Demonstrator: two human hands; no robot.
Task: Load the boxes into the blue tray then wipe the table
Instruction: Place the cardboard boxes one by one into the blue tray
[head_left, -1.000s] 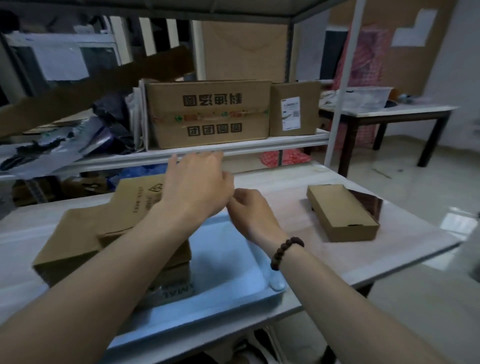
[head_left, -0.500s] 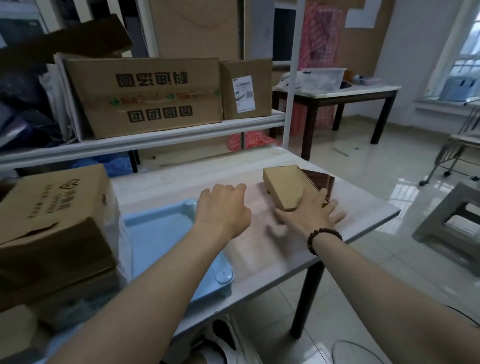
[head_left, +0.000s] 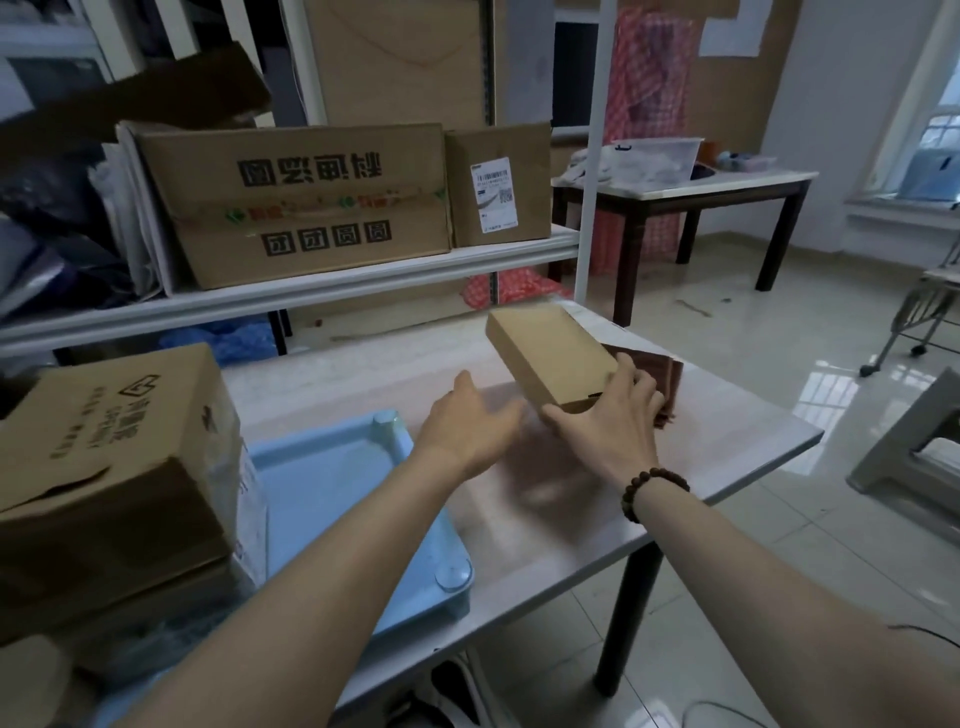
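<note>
The right hand (head_left: 613, 431) gripped the near end of a flat brown cardboard box (head_left: 550, 358), held tilted over the pale surface (head_left: 701, 447). The left hand (head_left: 467, 431) hovered just beside it, fingers open. Stacked brown cardboard boxes (head_left: 114, 441) sat in the light-blue plastic tray (head_left: 337, 483).

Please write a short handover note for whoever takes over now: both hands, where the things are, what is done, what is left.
Hands: the right hand grips the near end of the flat box, which looks raised off the table. The left hand is open beside it and blurred.
Things: the stacked boxes sit at the left end of the blue tray.
Done: those boxes are loaded.
Left: put the flat box in the tray, then wipe the table.
</note>
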